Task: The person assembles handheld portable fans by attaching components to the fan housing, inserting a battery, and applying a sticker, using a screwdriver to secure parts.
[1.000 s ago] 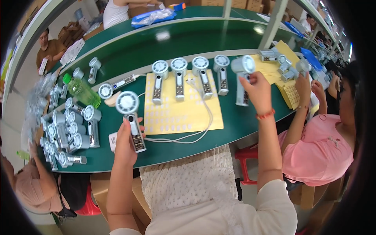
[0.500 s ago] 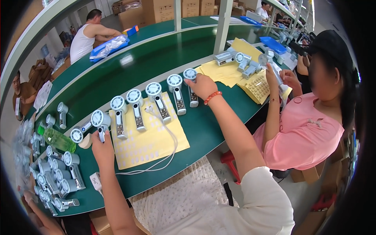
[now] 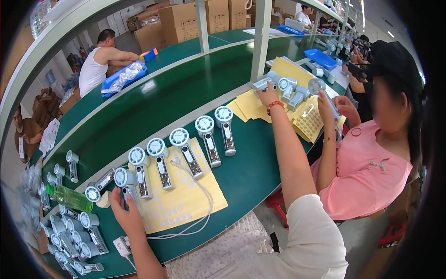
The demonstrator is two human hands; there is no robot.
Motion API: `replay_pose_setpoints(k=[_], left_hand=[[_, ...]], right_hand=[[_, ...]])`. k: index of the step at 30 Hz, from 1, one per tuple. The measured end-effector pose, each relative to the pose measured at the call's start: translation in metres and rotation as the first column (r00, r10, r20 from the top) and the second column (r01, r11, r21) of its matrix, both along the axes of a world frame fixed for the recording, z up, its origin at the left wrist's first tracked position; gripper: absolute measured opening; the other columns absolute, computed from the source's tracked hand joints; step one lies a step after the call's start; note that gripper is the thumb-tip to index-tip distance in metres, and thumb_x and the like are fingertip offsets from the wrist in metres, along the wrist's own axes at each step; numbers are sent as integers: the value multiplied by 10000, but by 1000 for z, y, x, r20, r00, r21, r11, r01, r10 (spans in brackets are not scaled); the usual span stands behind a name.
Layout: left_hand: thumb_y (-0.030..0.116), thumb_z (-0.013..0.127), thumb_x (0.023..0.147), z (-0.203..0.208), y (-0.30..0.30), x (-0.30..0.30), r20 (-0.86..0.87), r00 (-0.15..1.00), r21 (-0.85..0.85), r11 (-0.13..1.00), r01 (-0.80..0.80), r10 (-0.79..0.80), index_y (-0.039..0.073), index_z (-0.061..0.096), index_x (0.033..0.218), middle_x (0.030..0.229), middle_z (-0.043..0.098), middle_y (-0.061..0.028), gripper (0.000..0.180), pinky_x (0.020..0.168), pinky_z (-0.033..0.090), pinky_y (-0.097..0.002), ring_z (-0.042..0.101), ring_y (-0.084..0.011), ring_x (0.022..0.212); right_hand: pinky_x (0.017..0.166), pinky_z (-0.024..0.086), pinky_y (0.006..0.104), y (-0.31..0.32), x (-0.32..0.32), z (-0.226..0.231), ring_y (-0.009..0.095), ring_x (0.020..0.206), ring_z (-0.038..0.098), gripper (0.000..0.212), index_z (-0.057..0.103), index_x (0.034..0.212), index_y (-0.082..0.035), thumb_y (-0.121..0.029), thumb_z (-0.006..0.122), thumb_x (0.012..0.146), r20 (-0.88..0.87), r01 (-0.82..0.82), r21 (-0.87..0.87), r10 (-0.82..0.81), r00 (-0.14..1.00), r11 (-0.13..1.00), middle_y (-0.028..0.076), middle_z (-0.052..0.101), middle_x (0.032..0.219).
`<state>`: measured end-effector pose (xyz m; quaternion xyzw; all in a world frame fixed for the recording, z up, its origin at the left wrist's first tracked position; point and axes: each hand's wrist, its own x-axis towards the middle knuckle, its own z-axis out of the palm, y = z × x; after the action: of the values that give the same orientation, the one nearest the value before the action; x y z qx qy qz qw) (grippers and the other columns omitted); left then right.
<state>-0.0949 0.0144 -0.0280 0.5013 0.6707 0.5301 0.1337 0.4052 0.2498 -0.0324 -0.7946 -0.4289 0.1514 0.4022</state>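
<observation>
A row of light-blue handheld fans lies in front of me, round heads away from me, handles toward me with their insides exposed. At the row's left end, my left hand is beside the handle of the leftmost fan, thumb and fingers apart. My right hand reaches far to the right, its fingers closed about another light-blue fan lying on yellow sheets. Its fingers partly cover that fan. More fans lie just right of that hand.
Under the row lies a yellow sheet with small pale pieces, crossed by a white cable. A white charger, green bottle and heap of fans are at left. A co-worker in pink sits close on the right.
My right hand has left the fan at the row's right end and moved right to the fans on the yellow sheets. The leftmost fan is closer to its neighbour; my left hand's grip has loosened.
</observation>
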Motion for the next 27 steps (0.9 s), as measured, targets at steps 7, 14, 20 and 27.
replay_pose_setpoints(k=[7,14,20,27], left_hand=[[18,480,843,5,-4,14,-81,996,45,999,24,-20,-7,430,1197,1211,440,-139,358,981,327,-353,428,-232,1152],[112,520,827,27,-38,32,40,926,313,885,345,-376,-6,469,1048,1051,447,-135,255,942,352,-324,465,-219,1018],[417,635,776,48,-56,102,745,346,153,651,744,-570,-19,277,1314,1305,376,-163,780,1022,276,-405,355,-268,1236],[435,636,776,51,-74,115,831,268,171,682,711,-488,-29,278,1293,1290,386,-175,781,925,417,-427,399,-279,1204]], right_hand=[[594,494,293,19,22,-21,187,679,596,511,486,1170,-96,-347,638,751,-181,97,195,-62,982,976,127,596,973],[690,443,248,-103,-81,49,122,775,537,324,504,1085,-63,-90,605,779,-229,-322,550,510,829,770,70,560,863],[709,449,242,-244,-151,86,115,934,497,553,389,1284,-69,-79,633,788,-156,-934,322,982,110,156,61,450,1124],[720,457,289,-263,-183,81,159,818,541,663,295,1333,-23,-138,655,788,-156,-908,376,979,133,183,143,404,1246]])
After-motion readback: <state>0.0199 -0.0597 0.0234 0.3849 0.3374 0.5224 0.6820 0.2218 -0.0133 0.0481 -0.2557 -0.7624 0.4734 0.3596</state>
